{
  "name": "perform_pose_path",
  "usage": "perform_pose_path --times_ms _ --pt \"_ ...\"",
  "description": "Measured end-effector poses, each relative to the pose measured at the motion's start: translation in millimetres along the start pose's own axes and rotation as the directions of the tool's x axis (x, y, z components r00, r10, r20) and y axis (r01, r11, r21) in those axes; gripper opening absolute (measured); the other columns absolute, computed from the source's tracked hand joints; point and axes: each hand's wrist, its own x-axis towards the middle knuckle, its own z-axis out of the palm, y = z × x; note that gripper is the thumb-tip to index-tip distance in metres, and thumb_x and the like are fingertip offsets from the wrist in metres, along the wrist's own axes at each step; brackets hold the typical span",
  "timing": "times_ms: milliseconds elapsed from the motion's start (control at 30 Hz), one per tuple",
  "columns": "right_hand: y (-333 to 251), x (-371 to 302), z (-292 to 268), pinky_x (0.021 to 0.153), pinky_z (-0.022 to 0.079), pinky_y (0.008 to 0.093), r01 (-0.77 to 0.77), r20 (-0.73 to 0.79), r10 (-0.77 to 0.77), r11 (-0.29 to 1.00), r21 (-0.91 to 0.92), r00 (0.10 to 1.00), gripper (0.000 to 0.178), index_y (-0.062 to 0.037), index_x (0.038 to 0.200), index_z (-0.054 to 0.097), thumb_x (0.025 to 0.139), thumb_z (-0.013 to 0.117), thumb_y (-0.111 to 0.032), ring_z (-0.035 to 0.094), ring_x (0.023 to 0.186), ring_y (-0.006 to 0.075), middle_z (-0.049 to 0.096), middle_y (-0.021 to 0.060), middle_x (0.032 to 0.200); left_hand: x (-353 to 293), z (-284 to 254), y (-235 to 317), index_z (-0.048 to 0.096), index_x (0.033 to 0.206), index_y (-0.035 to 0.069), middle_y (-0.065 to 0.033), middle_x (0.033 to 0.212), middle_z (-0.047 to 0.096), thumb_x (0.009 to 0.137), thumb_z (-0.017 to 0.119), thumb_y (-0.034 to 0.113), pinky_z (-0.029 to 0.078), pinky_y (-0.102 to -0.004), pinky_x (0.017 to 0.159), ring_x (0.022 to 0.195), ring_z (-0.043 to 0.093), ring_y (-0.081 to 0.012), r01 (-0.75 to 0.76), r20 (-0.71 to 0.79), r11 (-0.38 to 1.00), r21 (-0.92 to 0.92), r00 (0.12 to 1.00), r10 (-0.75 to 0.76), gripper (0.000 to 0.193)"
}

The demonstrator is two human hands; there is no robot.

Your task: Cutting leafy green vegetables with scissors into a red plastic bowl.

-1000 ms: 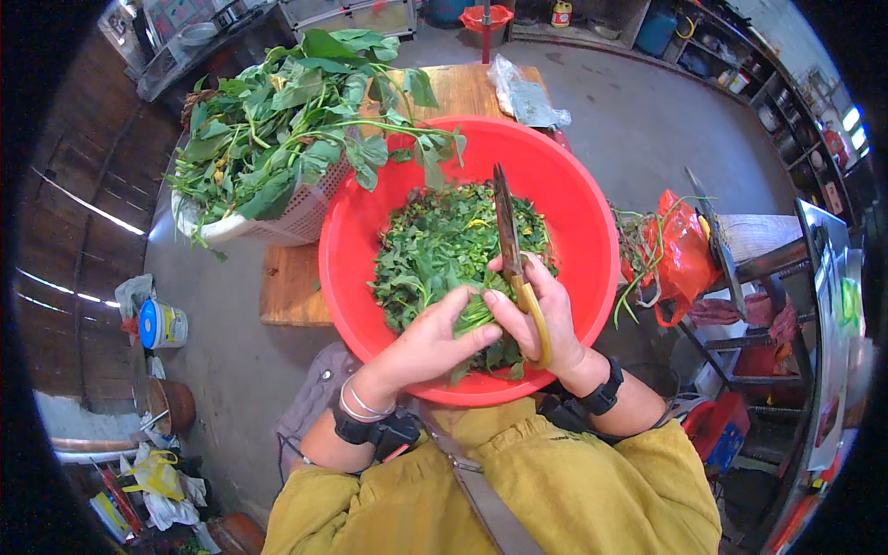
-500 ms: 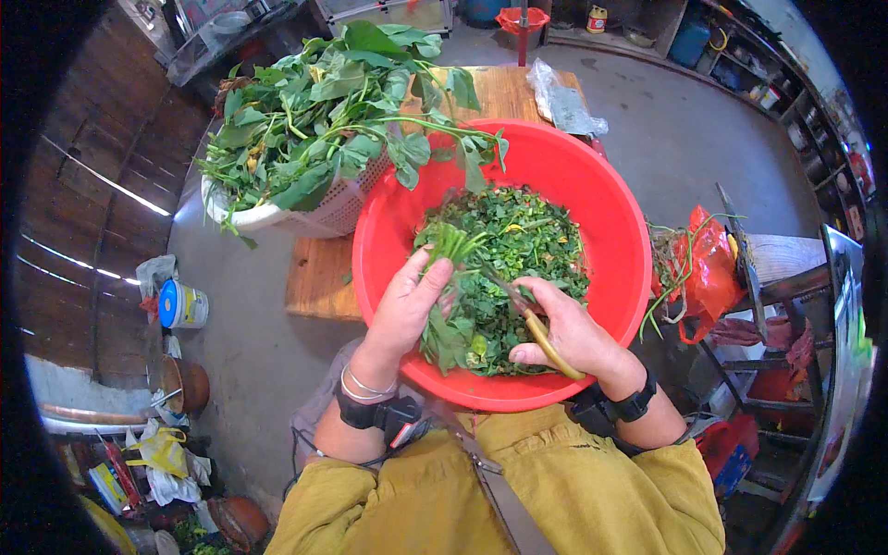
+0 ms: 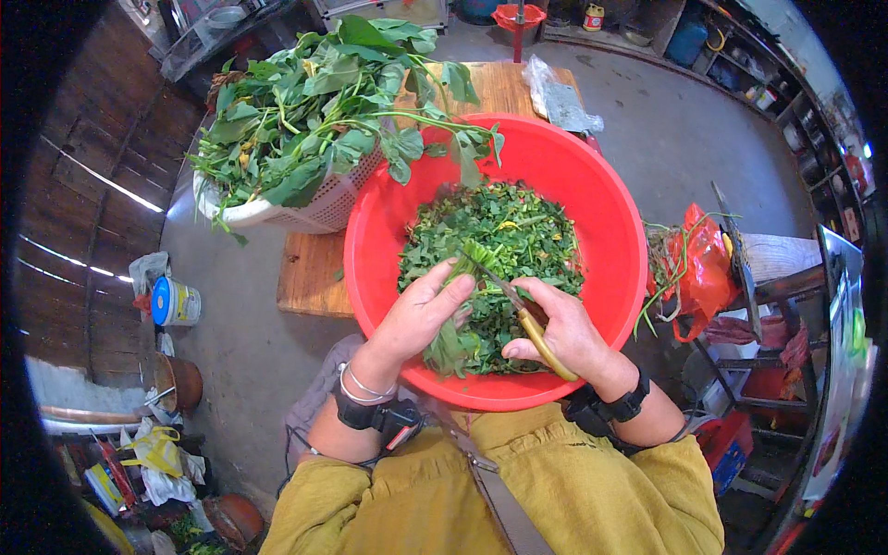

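Observation:
Over a large red basin [image 3: 609, 231], my left hand [image 3: 416, 313] is closed round a bunch of leafy greens [image 3: 450, 350], whose stem ends stick up past the fingers. My right hand [image 3: 572, 335] grips a pair of scissors [image 3: 544, 348] with yellow handles; the dark blades reach to the stem ends. Whether the blades are apart there is hard to see. Chopped greens [image 3: 518, 217] cover the bottom of the basin beneath both hands.
At the far left, a white perforated basket [image 3: 326, 205] heaped with long leafy stems [image 3: 296, 125] leans its greens over the basin rim. A wooden table [image 3: 310, 277] stands beneath, with a clear plastic bag [image 3: 560, 97]. Right of the basin hangs a red plastic bag [image 3: 705, 273].
The scissors' blades have come up to the stem ends of the bunch. My left hand has shifted slightly, with the greens still in it, and the whole view has moved a little.

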Motion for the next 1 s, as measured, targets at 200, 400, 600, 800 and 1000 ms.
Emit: perform_pose_path --times_ms 200,400,600,800,1000 --pt "-4 0 -1 0.064 0.049 0.0339 -0.016 -0.04 0.014 0.999 -0.047 0.999 0.07 -0.0057 0.113 0.053 0.06 0.08 -0.044 0.058 0.07 0.0238 0.058 0.0117 0.086 0 2 -2 0.045 0.123 0.006 0.0052 0.084 0.049 0.095 0.049 0.025 0.038 -0.019 0.057 0.067 0.044 -0.0035 -0.014 -0.034 0.998 -0.06 0.999 0.012 0.034" --pt "12 1 0 0.07 0.044 0.0278 0.056 -0.034 -0.056 0.998 0.002 0.998 0.079 -0.0041 0.12 0.046 0.064 0.077 -0.051 0.048 0.077 0.014 0.051 0.0077 0.087 0 0 -1 0.045 0.123 0.006 0.0049 0.086 0.051 0.095 0.049 0.025 0.038 -0.0189 0.058 0.068 0.045 -0.0034 -0.001 -0.032 0.992 -0.129 0.999 -0.003 0.035" --pt "9 2 -6 0.082 0.046 0.0365 -0.067 0.087 0.058 0.993 0.094 0.994 0.075 -0.0041 0.123 0.045 0.063 0.08 -0.032 0.056 0.096 0.0319 0.054 0.0154 0.109 -1 -11 0 0.045 0.124 0.004 0.0023 0.096 0.055 0.094 0.051 0.025 0.042 -0.0208 0.066 0.077 0.048 -0.0045 0.003 0.018 0.999 -0.048 1.0 -0.002 0.038" --pt "9 3 -6 0.077 0.046 0.0357 0.05 0.033 -0.049 0.998 -0.025 0.998 0.075 -0.0048 0.121 0.047 0.062 0.08 -0.037 0.056 0.088 0.0286 0.054 0.014 0.101 0 -5 6 0.042 0.128 -0.002 -0.004 0.116 0.052 0.094 0.052 0.026 0.041 -0.0244 0.088 0.104 0.046 -0.0091 0.06 -0.015 0.978 0.199 0.998 -0.058 0.045" --pt "3 3 -7 0.067 0.047 0.0351 0.01 -0.013 -0.011 0.995 -0.098 1.0 0.07 -0.0078 0.116 0.053 0.061 0.08 -0.042 0.056 0.074 0.0264 0.055 0.0107 0.082 0 -6 6 0.042 0.127 -0.005 -0.0045 0.114 0.053 0.093 0.053 0.027 0.042 -0.0239 0.084 0.099 0.048 -0.0086 0.052 -0.063 0.976 0.212 0.997 -0.04 0.047"
